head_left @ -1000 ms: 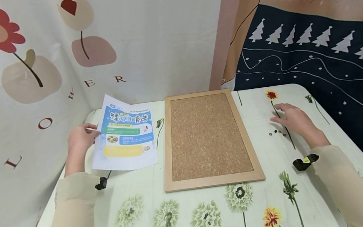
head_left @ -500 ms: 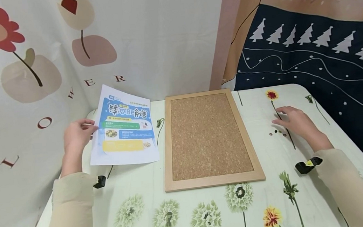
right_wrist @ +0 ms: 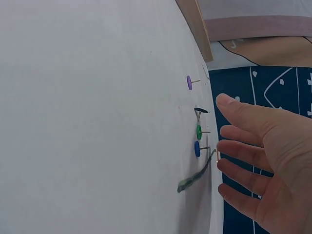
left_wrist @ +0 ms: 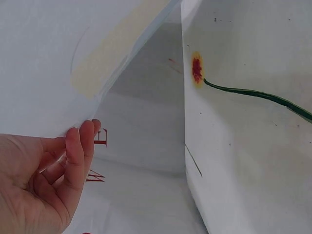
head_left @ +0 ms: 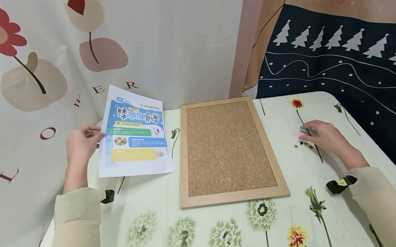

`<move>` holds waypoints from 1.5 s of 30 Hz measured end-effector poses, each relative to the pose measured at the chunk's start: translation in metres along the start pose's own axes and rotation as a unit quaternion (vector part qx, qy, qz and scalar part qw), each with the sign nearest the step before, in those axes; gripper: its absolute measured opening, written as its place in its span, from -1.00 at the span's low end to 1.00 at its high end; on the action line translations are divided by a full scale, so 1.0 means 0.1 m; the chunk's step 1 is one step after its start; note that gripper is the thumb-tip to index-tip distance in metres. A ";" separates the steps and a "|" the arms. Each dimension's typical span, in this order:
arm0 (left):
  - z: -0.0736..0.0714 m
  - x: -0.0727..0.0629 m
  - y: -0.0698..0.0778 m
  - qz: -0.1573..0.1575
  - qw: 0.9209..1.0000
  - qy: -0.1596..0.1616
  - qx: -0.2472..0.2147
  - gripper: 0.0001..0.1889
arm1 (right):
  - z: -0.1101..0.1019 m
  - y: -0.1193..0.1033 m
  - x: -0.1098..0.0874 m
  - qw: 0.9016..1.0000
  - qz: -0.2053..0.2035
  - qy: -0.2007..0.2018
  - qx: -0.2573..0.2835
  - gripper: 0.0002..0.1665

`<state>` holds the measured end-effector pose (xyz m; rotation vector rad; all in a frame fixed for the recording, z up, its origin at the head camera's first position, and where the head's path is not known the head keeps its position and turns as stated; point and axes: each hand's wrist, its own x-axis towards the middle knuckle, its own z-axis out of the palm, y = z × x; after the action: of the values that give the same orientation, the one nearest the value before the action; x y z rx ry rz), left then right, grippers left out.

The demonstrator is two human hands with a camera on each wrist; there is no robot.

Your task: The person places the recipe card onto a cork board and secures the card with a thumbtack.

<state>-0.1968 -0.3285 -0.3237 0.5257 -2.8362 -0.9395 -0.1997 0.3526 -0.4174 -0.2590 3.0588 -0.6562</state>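
My left hand pinches the left edge of a printed paper sheet, held tilted up above the table. The sheet has blue, green and yellow panels with Chinese lettering. In the left wrist view, the thumb is hidden behind the paper and the fingers bend at its edge. Over the table's right side, my right hand hovers with spread, relaxed fingers and holds nothing. Close by its fingertips lie several thumbtacks, among them a purple tack, a dark tack, a green tack and a blue tack.
A wood-framed cork board lies flat on the table between the hands. The tablecloth has printed dandelions and flowers. Behind the table hang a pale flower-print curtain and a dark tree-patterned cloth. Each wrist carries a small black camera.
My left hand has lifted the sheet higher and drifted slightly left, still pinching its edge. The right hand has come slightly down and right, nearer the tacks. The cork board has stayed put.
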 end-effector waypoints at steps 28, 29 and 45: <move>-0.04 -0.07 0.26 0.005 0.998 0.033 -0.057 -0.60 | 0.06 -0.03 -0.09 0.999 -0.018 -0.005 0.032 -0.60; -0.04 -0.08 0.26 0.003 0.998 0.035 -0.060 -0.61 | 0.06 -0.03 -0.09 0.999 -0.019 -0.005 0.032 -0.60; 0.23 -0.14 0.32 0.000 0.987 0.019 -0.157 -0.62 | 0.06 -0.01 -0.09 0.999 -0.025 0.002 0.030 -0.64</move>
<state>-0.1973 -0.2871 -0.3230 0.4992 -2.5815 -1.3280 -0.1901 0.3503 -0.4227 -0.3350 3.0391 -0.7486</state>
